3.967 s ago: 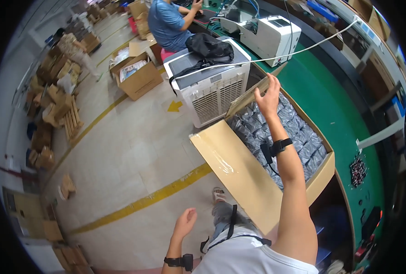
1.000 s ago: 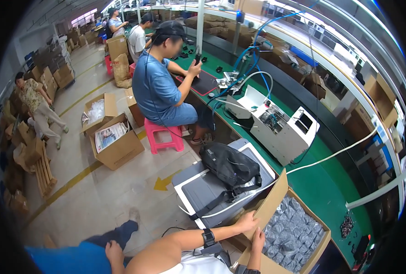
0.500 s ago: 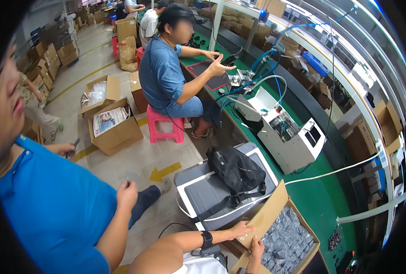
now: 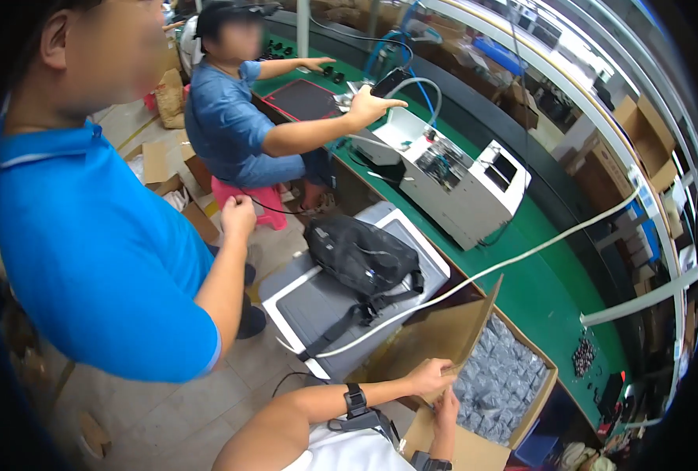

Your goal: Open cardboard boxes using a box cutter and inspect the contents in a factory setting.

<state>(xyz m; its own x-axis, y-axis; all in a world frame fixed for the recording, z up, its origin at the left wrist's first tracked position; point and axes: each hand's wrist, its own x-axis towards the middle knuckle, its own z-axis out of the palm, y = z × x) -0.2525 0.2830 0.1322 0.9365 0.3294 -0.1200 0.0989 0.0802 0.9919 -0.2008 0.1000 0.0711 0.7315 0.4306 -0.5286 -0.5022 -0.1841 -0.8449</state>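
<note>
Head view gives us everything. We judge the main hazard to be the raised flap [image 4: 443,334] of the carton [image 4: 481,450]: pulled hard at its near corner, it could crease or tear, since only thin board takes the strain. A white cable [image 4: 522,256] runs close behind it and might snag if the flap swings outward. Someone in a blue polo [image 4: 105,243] stands near our left arm, so a knock could jerk our hold.

Our left hand [image 4: 430,377] looks clasped on the flap's near end; our right hand [image 4: 445,410] is at the same corner, though we cannot tell whether its grip is closed there. The carton, plain brown and open-topped, sits beside the green bench [image 4: 537,290], next to a grey-and-white appliance [image 4: 306,302]. Grey packets [image 4: 494,377] in shiny, crinkled film fill it, packed close together.
</note>
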